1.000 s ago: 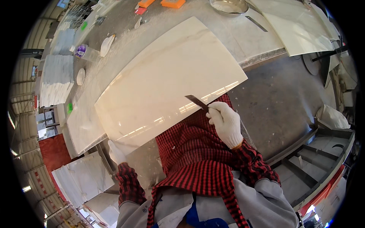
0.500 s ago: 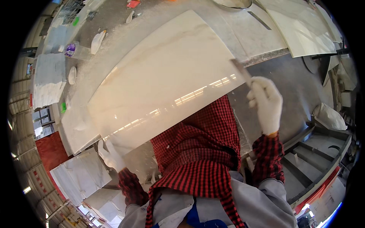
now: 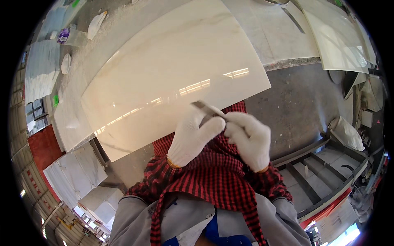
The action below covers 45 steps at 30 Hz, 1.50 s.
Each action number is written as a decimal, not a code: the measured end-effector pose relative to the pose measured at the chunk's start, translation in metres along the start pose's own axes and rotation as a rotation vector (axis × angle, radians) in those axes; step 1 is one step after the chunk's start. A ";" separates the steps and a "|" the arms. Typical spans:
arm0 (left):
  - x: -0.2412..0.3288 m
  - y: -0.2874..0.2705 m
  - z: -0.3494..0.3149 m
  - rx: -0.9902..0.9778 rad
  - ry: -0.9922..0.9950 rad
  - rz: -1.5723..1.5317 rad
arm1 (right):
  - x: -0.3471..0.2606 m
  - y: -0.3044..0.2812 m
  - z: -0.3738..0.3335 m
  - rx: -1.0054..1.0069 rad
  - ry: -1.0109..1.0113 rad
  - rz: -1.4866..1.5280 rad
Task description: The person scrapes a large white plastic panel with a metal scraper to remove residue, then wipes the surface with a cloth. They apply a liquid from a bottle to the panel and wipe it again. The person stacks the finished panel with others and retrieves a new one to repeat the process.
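A flat, narrow metal strip [image 3: 200, 106], like a scraper blade, is held between my two white-gloved hands in front of the apron. My left hand [image 3: 193, 139] is closed around its middle, thumb on the near side. The fingers of my right hand [image 3: 250, 137] close on its right end, slightly blurred, so the exact grip is partly hidden. Just beyond them lies a large, polished cream stone slab [image 3: 172, 57] with a curved far edge and faint tan veins. Its near edge runs beside the red-and-black checked apron [image 3: 205, 180].
Another dark flat strip [image 3: 293, 20] rests on the stone-topped bench at upper right, near a glossy pale slab [image 3: 336, 37]. To the left stand stacked stone tiles [image 3: 43, 69] and a clear bottle [image 3: 74, 37]. A metal frame [image 3: 312, 188] is at lower right.
My left hand has left the slab's left corner and come to the middle. My right hand has brought the metal strip inward from the slab's right corner, where both hands now meet.
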<state>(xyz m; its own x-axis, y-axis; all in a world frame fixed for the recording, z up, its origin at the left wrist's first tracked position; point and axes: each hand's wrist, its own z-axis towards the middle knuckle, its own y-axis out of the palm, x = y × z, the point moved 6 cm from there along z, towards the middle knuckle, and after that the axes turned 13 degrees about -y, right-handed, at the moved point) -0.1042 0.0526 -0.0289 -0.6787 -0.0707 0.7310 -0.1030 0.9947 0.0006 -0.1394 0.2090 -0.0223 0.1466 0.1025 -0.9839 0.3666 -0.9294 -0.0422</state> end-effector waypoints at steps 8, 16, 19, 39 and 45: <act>-0.007 0.001 -0.006 0.085 0.056 0.037 | 0.003 0.000 -0.004 -0.129 -0.035 -0.118; -0.007 0.010 -0.008 -0.155 0.178 0.490 | 0.008 -0.026 0.009 -0.218 -0.125 -0.335; -0.037 0.018 -0.006 -0.351 -0.027 0.420 | 0.011 -0.049 0.015 -0.001 0.094 -0.176; -0.098 0.008 0.025 0.024 -0.204 -0.579 | 0.005 -0.115 0.082 0.425 -0.028 -0.114; -0.102 0.001 0.021 -0.005 -0.151 -0.520 | 0.000 -0.123 0.099 0.418 -0.048 -0.128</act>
<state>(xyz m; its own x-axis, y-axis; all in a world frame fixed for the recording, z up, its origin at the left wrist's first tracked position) -0.0506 0.0588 -0.1181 -0.6364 -0.5633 0.5270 -0.4499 0.8260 0.3395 -0.2748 0.2880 -0.0347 0.0773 0.2191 -0.9726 -0.0260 -0.9748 -0.2217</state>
